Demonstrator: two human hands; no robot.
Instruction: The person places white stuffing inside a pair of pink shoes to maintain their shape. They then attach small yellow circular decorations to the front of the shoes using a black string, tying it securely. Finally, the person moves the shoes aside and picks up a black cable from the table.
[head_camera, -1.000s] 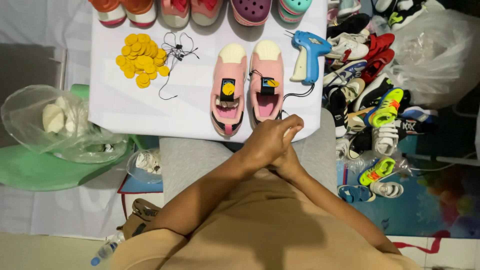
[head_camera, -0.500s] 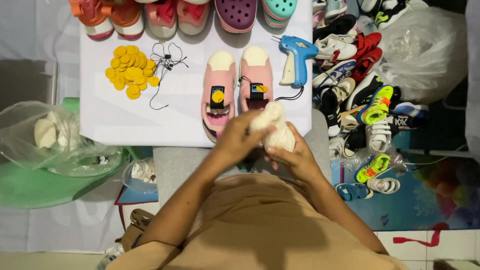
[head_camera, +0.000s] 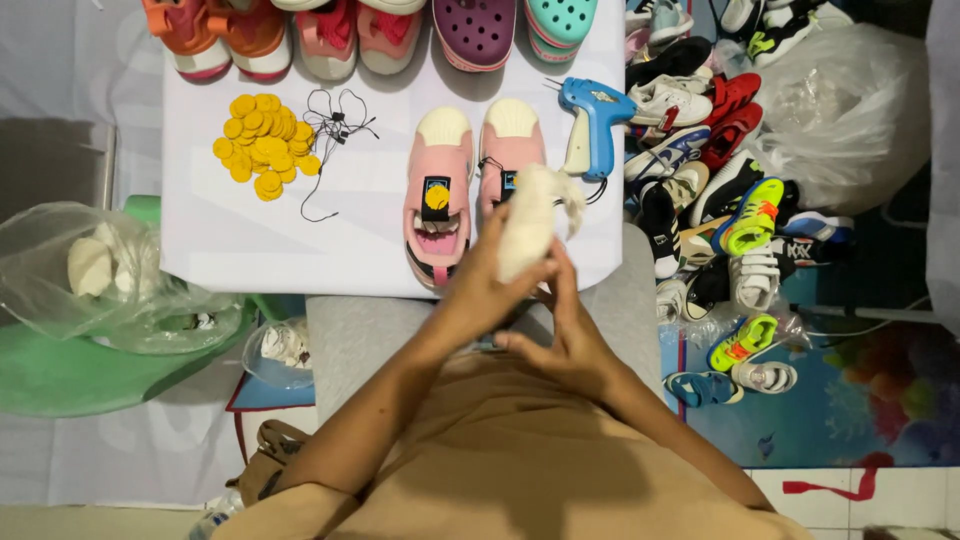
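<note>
My left hand (head_camera: 490, 290) grips a white wad of stuffing (head_camera: 528, 222), raised just over the near edge of the white surface (head_camera: 250, 240). My right hand (head_camera: 565, 345) sits just below it, fingers loosely curled and holding nothing I can make out. On the surface I count two pink shoes (head_camera: 440, 195) side by side, one blue tagging gun (head_camera: 592, 125), one heap of yellow discs (head_camera: 260, 145) and one tangle of black strings (head_camera: 335, 125).
</note>
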